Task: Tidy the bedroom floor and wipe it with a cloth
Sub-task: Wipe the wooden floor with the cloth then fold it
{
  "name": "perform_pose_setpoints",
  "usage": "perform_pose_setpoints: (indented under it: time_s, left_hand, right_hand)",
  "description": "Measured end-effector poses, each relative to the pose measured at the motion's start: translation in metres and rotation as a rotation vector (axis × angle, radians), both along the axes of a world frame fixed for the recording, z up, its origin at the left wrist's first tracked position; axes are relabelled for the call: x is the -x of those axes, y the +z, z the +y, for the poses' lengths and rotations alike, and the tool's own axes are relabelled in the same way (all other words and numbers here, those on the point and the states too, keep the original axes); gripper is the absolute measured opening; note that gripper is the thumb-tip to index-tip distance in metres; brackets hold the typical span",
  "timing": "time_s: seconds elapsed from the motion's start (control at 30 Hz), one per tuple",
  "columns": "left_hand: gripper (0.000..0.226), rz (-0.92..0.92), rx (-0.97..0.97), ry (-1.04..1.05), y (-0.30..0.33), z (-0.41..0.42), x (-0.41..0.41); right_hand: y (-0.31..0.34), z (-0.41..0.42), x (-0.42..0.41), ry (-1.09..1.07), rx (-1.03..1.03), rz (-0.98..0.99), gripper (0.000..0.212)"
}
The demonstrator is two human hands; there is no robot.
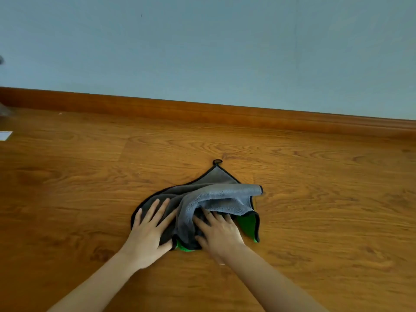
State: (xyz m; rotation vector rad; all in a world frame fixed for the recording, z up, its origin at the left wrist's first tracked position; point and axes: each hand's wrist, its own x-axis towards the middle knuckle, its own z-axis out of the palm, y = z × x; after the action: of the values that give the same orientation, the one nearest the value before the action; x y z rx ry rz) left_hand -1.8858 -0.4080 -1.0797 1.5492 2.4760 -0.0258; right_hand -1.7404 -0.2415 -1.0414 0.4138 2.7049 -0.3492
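Note:
A grey cloth (216,192) with black trim, a green underside and a small hanging loop lies bunched on the wooden floor (315,199). My left hand (149,230) presses flat on the cloth's left part, fingers spread. My right hand (217,230) rests on the cloth's right part, its fingertips tucked under a raised grey fold. Both forearms reach in from the bottom edge of the view.
A wooden skirting board (202,111) runs along the foot of a pale blue wall (202,46) just beyond the cloth. At the far left edge a white flat object (5,135) and a blurred grey thing (4,111) sit on the floor.

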Motion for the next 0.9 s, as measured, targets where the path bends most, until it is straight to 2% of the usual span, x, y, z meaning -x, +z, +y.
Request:
perform_pose_setpoints:
  time_s: [0.17, 0.33, 0.6, 0.9]
  left_hand:
    - [0.079, -0.024, -0.045, 0.125, -0.004, 0.036, 0.037]
    - [0.088, -0.016, 0.023, 0.223, -0.001, 0.079, 0.076]
    - [0.084, -0.080, 0.225, 0.205, 0.017, 0.139, 0.146]
    - [0.081, -0.085, 0.321, 0.224, 0.022, 0.150, 0.147]
  right_hand:
    - [-0.005, 0.032, 0.052, -0.046, -0.017, 0.007, 0.056]
    - [-0.010, 0.061, 0.105, -0.105, -0.039, 0.057, 0.057]
    - [-0.013, 0.091, 0.169, -0.215, -0.013, 0.098, 0.058]
    - [-0.002, 0.093, 0.186, -0.251, 0.019, -0.009, 0.059]
